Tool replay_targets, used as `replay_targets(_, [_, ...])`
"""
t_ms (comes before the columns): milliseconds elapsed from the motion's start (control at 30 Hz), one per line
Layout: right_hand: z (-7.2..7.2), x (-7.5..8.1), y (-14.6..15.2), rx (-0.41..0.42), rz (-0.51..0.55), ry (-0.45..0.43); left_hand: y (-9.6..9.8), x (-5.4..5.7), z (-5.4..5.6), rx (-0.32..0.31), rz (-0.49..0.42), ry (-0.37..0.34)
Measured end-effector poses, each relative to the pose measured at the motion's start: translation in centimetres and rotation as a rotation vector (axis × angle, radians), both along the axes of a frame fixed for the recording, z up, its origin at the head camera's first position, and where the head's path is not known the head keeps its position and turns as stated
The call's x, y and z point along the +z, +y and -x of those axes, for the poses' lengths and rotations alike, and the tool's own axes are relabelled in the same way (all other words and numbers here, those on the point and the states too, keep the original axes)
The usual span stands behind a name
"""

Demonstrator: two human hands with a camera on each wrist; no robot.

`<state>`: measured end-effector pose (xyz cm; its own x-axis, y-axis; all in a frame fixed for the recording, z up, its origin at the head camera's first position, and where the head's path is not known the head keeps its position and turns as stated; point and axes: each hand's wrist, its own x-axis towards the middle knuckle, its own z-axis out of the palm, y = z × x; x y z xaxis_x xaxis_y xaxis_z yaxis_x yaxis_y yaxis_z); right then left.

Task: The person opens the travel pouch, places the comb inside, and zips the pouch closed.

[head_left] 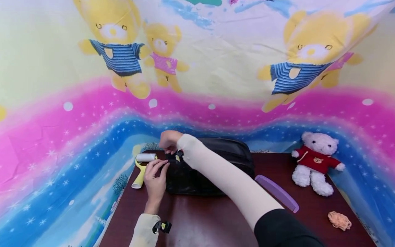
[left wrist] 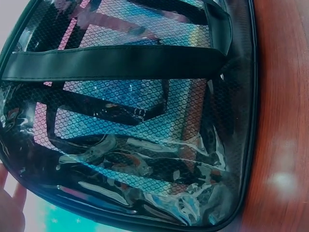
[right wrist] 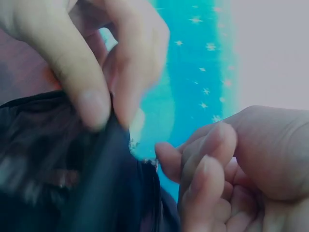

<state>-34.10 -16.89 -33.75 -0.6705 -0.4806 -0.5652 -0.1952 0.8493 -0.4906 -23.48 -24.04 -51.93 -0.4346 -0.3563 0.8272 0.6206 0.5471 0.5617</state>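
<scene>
A black bag [head_left: 203,180] lies near the back of the table; the left wrist view shows its clear plastic face, dark strap handle [left wrist: 120,63] and mesh beneath. At the bag's left end, my left hand [head_left: 155,176] pinches its dark edge between thumb and fingers, clearest in the right wrist view. My right hand [head_left: 170,140] reaches across to this same end, just beyond the left one. Its fingers [right wrist: 207,176] are curled beside the bag's zippered edge [right wrist: 153,176]; whether they pinch anything I cannot tell. The black edge is blurred in the right wrist view.
A yellow-handled lint roller [head_left: 140,175] lies left of the bag. To the right are a purple comb [head_left: 277,192], a white teddy bear [head_left: 318,164] in a red top and a peach-coloured bundle [head_left: 339,220]. A printed cloth [head_left: 216,85] hangs behind the brown table [head_left: 200,219].
</scene>
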Motion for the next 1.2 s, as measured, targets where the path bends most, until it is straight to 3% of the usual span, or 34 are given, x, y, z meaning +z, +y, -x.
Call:
replay_targets(300, [-0.4,-2.1,-3.7,0.016,-0.387,0.227,1.5,-0.2,0.5,-0.013,-0.031,0.007])
replay_targets(433, [-0.3,-3.0,-3.9,0.024,-0.437,0.271,2.0,-0.7,0.9,-0.026,-0.025,0.026])
replay_targets(667, [-0.9,-3.3,-2.2,0.085,-0.399,0.372,2.4,-1.0,1.2,-0.044,-0.003,0.038])
replay_targets(833, [-1.2,-2.2,0.5,0.117,-0.328,0.319,2.2,-0.9,0.7,-0.057,-0.005,0.013])
replay_targets(967, [-1.3,-0.3,5.1,0.205,-0.175,0.299,1.6,-0.7,0.5,-0.065,-0.011,-0.008])
replay_targets(1100, [-1.7,2.3,11.0,0.307,-0.085,0.382,0.7,-0.2,0.5,-0.064,-0.024,-0.028])
replay_targets(1200, [-2.6,3.0,16.1,0.336,-0.066,0.447,0.4,0.1,0.1,-0.048,-0.025,-0.048])
